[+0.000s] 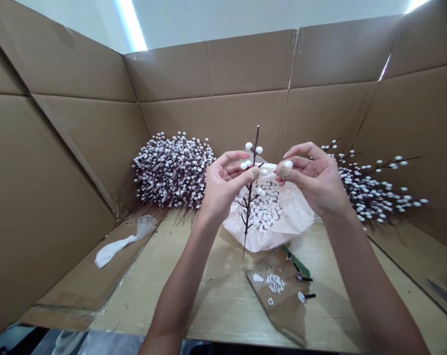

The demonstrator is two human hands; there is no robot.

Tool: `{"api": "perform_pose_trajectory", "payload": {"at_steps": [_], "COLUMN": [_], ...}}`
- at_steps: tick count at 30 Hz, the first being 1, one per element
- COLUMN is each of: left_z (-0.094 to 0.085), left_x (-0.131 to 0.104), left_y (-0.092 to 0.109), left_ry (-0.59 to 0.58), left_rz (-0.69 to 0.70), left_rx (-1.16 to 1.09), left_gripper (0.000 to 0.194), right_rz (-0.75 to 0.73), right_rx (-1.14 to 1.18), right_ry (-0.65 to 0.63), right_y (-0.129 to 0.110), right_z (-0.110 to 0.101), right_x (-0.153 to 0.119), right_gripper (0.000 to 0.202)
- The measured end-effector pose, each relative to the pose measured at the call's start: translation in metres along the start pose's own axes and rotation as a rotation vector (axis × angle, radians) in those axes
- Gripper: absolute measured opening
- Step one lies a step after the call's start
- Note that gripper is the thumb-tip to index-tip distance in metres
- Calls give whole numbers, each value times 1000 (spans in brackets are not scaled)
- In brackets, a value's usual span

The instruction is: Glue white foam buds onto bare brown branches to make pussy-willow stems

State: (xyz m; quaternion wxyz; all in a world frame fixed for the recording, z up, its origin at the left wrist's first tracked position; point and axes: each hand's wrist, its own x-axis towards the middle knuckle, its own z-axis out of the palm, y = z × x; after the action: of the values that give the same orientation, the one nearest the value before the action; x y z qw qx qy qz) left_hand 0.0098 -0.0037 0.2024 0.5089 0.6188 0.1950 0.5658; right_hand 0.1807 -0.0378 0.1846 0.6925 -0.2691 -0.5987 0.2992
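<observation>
My left hand [230,180] pinches a dark brown artificial berry stem [249,207], held upright with several white berries on its side twigs. Just to the right, my right hand [314,175] is closed on a single white berry [288,164] between thumb and fingers, apart from the stem. Both thumbs have tan wrapping over their tips. Behind and below the hands sits a white plastic bag [297,209], spread wide around many loose white berries [265,207]. Part of the bag is hidden behind the stem and my hands.
Bundles of finished-looking berry stems lie left [173,170] and right [371,190]. A cardboard piece [282,315] with white smears and a green strip [300,266] is in front. Scissors [445,296] lie far right, a crumpled plastic bag [116,249] left. Cardboard walls [245,64] surround the table.
</observation>
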Motion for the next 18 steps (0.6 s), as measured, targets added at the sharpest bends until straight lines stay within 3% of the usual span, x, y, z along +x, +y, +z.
{"api": "perform_pose_trajectory", "payload": {"at_steps": [4,8,18], "left_z": [5,8,11], "left_x": [-2,-3,-5], "left_y": [-1,-3,-7], "left_ry": [5,17,-36], "left_rz": [27,46,79], "left_rx": [42,60,71], "left_gripper": [29,29,27], "right_rz": [0,68,24], "right_rx": [-45,-20,51], "right_ry": [91,54,91], "right_y": [-1,-4,-2], "right_z": [2,2,11], "right_x": [-1,-1,-2], "right_gripper": [22,24,24]}}
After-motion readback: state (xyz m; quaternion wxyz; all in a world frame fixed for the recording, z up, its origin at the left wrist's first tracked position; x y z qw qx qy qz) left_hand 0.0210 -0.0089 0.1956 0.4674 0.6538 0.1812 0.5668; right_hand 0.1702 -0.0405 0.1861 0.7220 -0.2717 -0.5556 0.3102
